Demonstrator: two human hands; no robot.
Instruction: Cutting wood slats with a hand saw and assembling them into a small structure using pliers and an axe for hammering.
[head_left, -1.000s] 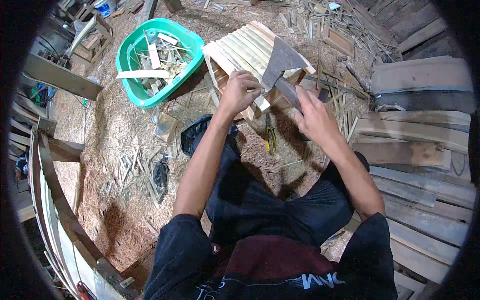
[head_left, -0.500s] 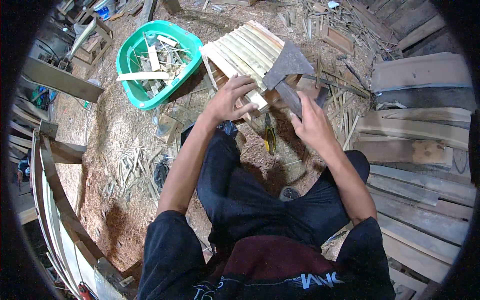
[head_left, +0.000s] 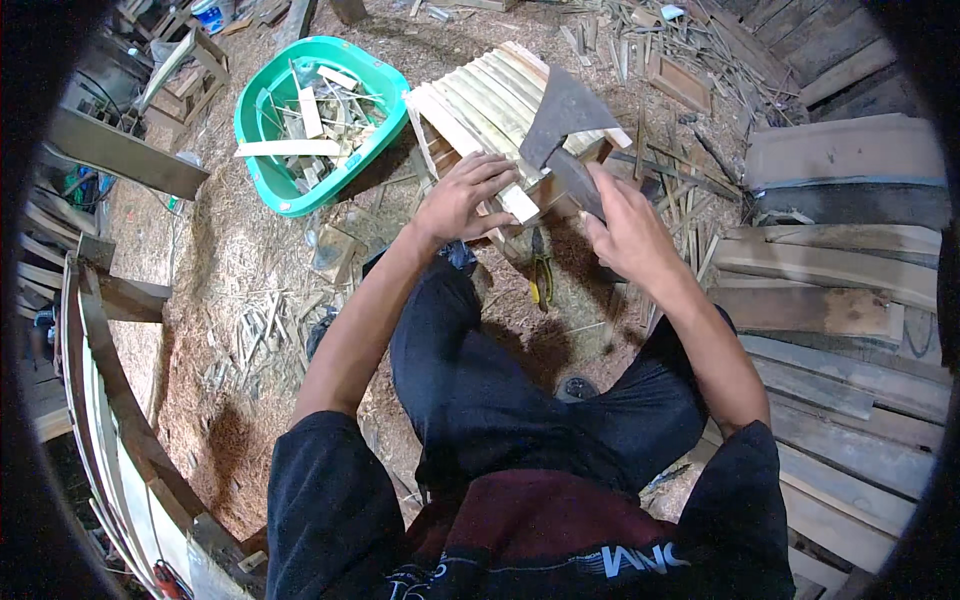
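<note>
A hatchet with a broad dark blade and a wooden handle is in my right hand, the fingers wrapped round the handle. Its blade lies over the right near side of a slatted wooden piece, whose pale slats run side by side on a frame. My left hand grips the nearest wooden slat, fingers across its top and thumb spread at the near side. Yellow-handled pliers lie on the ground just below the piece, between my knees.
A green plastic tub of wood scraps stands to the left of the slatted piece. Stacked boards line the right side. A curved wooden structure rises at the left. Sawdust and offcuts cover the ground.
The hatchet has shifted slightly left and up, its blade turned more upright over the slats. My right hand moved a little with it; my left hand stays on the slat.
</note>
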